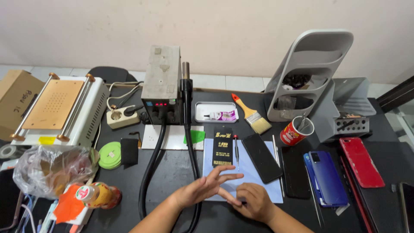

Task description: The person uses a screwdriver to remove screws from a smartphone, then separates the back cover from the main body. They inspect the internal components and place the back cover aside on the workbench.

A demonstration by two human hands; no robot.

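- Left hand (207, 186) lies spread flat, fingers wide, over a pale blue mat (254, 172).
- Right hand (253, 202) is curled narrow; any contents cannot be told.
- Black phone (261, 158) lies nearby.

matt pale blue mat (254, 172) under the fingers (228, 177), glossy black glass phone (261, 158) just beyond them, wooden-handled bristle paintbrush (252, 114) farther off

The right hand (254, 202) hides whatever it presses on the blue mat (254, 172); both forearms leave the bottom edge.
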